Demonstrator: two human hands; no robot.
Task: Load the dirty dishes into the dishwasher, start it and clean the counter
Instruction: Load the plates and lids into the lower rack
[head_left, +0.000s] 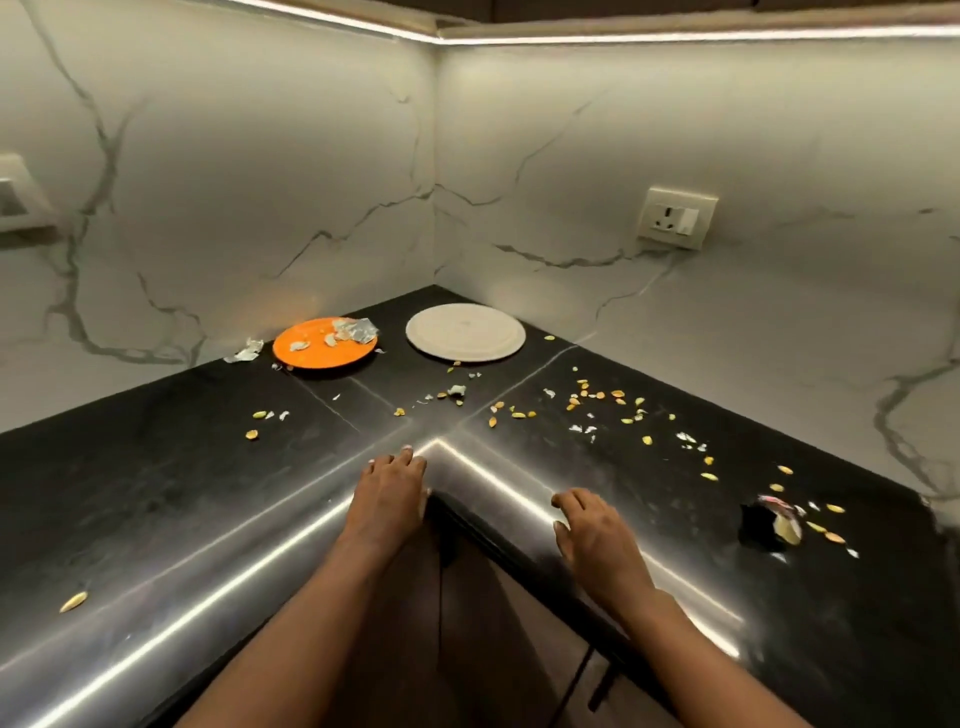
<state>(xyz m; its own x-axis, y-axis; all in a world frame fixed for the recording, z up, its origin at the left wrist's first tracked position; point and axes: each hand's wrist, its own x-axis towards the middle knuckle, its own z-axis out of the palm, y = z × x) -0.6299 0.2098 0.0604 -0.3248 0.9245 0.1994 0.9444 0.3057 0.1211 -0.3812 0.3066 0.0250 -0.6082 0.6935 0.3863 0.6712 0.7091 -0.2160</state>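
The black L-shaped counter (156, 493) is filling the lower half of the frame, meeting marble-patterned walls (260, 156) at a corner in the upper centre. The orange plate (324, 344) is sitting near that corner, left of centre, carrying foil scraps (356, 328). The white plate (465, 332) is lying just beside it to the right, apart from it. Yellow crumbs (582, 397) and white flakes are lying scattered across the centre and right of the counter. A crumpled wrapper (774, 525) is lying at the right. The left hand (389, 493) is resting on the counter's inner corner edge, fingers extended and gripping nothing. The right hand (597, 540) is hovering over the edge at lower centre-right, fingers spread and empty. A wall socket (678, 218) is sitting at upper right.
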